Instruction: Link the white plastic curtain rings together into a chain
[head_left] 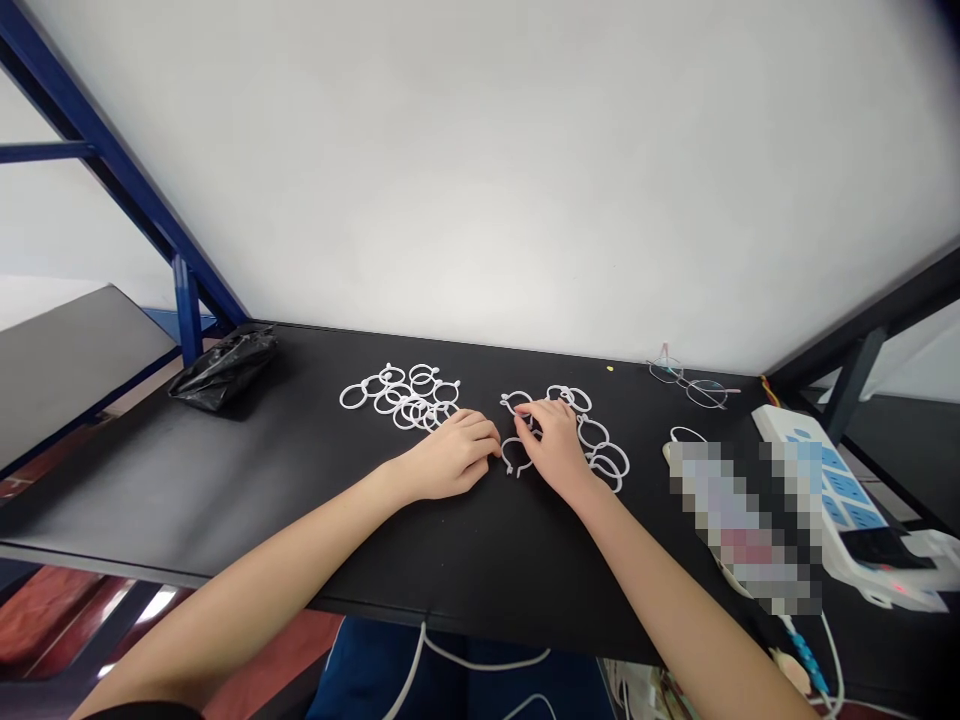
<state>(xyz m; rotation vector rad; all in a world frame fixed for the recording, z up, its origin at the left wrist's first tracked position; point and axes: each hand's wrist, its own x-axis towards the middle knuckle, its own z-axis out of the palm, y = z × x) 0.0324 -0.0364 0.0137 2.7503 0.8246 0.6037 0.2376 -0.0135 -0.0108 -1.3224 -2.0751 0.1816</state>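
Observation:
Two heaps of white plastic rings lie on a black table (225, 500). The left heap (405, 395) sits just beyond my left hand (450, 455), which rests on the table with its fingers curled and its fingertips at an open-ended white ring (514, 455). My right hand (556, 440) lies over that same ring, fingers bent down onto it. The right heap (596, 440) spreads around and behind my right hand. I cannot see whether either hand pinches the ring or only touches it.
A crumpled black plastic bag (225, 368) lies at the table's back left. Thin-rimmed glasses (686, 382) rest by the white wall. A white and blue power strip (840, 500) and cables sit at the right. Blue steel frame bars (180, 290) rise at the left.

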